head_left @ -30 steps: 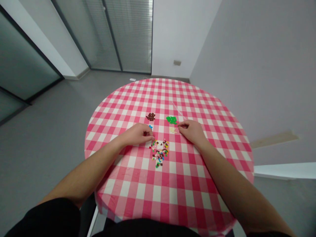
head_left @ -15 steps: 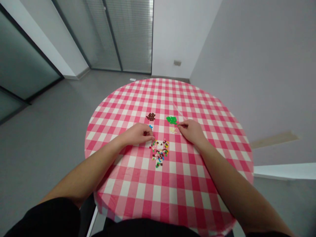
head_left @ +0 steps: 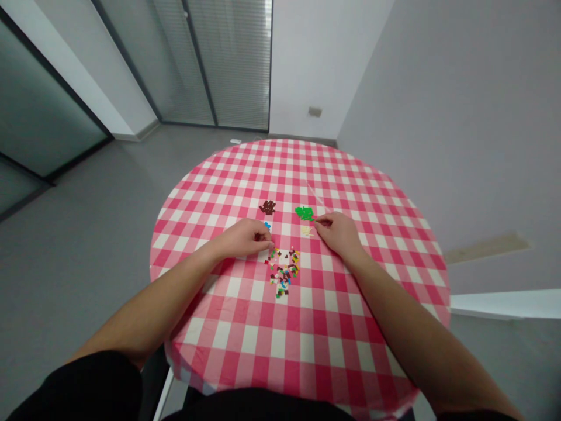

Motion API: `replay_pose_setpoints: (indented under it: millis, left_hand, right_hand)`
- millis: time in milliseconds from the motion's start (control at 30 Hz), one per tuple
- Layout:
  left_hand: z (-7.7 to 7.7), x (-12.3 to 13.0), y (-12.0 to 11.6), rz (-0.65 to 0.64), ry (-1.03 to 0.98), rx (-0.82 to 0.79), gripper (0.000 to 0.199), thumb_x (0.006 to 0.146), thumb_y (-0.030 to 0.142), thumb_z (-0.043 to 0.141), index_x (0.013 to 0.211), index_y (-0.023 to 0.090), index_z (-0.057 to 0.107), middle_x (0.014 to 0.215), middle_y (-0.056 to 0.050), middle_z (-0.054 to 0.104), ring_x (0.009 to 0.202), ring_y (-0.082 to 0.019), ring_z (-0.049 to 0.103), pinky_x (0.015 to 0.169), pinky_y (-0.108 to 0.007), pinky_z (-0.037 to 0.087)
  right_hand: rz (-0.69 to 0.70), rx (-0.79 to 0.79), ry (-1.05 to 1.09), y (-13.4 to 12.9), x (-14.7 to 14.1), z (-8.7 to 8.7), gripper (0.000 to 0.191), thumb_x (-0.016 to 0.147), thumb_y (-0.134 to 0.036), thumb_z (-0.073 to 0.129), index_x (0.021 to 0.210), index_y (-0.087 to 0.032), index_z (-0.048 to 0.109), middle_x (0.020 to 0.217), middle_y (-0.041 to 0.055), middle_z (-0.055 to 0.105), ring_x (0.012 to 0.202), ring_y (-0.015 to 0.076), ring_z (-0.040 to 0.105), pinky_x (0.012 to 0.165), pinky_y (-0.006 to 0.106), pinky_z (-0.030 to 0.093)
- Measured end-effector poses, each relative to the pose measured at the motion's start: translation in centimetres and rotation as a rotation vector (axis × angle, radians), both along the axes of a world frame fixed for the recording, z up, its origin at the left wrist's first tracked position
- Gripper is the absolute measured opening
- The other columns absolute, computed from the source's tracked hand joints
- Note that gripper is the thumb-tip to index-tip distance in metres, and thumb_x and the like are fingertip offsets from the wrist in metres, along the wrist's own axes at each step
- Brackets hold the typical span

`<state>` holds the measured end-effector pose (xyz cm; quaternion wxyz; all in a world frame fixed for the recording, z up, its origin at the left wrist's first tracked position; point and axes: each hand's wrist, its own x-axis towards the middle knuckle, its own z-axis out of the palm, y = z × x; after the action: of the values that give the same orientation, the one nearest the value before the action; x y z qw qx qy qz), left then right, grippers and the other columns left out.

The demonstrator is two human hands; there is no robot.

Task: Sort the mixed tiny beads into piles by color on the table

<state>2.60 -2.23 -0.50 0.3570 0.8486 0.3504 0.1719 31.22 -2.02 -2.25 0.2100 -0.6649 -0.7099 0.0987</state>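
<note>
My left hand [head_left: 249, 238] rests on the table, curled, its thumb and fingertips closed at the upper left edge of a mixed scatter of tiny coloured pieces [head_left: 284, 273]. Whatever those fingers may hold is too small to tell. Just beyond them are a few blue pieces [head_left: 267, 225], partly hidden by the hand. My right hand [head_left: 340, 235] pinches at the lower right edge of a heap of green pieces [head_left: 304, 213], with a bit of green showing at its fingertips. Below that heap lie pale yellow pieces [head_left: 307, 231]. Dark brown pieces [head_left: 267, 207] form another heap further left.
A pink and white checked cloth [head_left: 245, 345] covers the round table. Glass partitions [head_left: 228, 64] stand beyond it, and a grey wall [head_left: 460, 117] rises to the right. A small white object [head_left: 235, 141] lies on the floor behind the table.
My right hand has shifted slightly left and up, bringing its fingertips to the edge of the green heap. My left hand stays in almost the same place.
</note>
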Motion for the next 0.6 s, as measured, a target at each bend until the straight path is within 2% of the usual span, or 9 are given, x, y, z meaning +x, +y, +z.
replay_pose_setpoints:
  millis: [433, 600]
  left_hand:
    - [-0.5, -0.2, 0.2, 0.019, 0.006, 0.01, 0.023, 0.088, 0.032, 0.061, 0.08, 0.015, 0.074, 0.072, -0.004, 0.068, 0.062, -0.011, 0.055, 0.059, -0.025, 0.036]
    - [-0.3, -0.1, 0.1, 0.02, 0.015, 0.0, 0.024, 0.087, 0.033, 0.061, 0.08, 0.015, 0.074, 0.072, -0.004, 0.068, 0.062, -0.012, 0.055, 0.06, -0.026, 0.036]
  right_hand:
    - [0.024, -0.102, 0.106, -0.6, 0.7, 0.8, 0.025, 0.078, -0.016, 0.063, 0.098, -0.016, 0.079, 0.097, 0.0092, 0.077, 0.087, 0.024, 0.07, 0.077, 0.034, 0.052]
    - [0.002, -0.131, 0.096, -0.8, 0.7, 1.1, 0.017, 0.073, -0.013, 0.062, 0.082, -0.016, 0.076, 0.084, 0.0074, 0.076, 0.077, 0.0216, 0.068, 0.071, 0.032, 0.051]
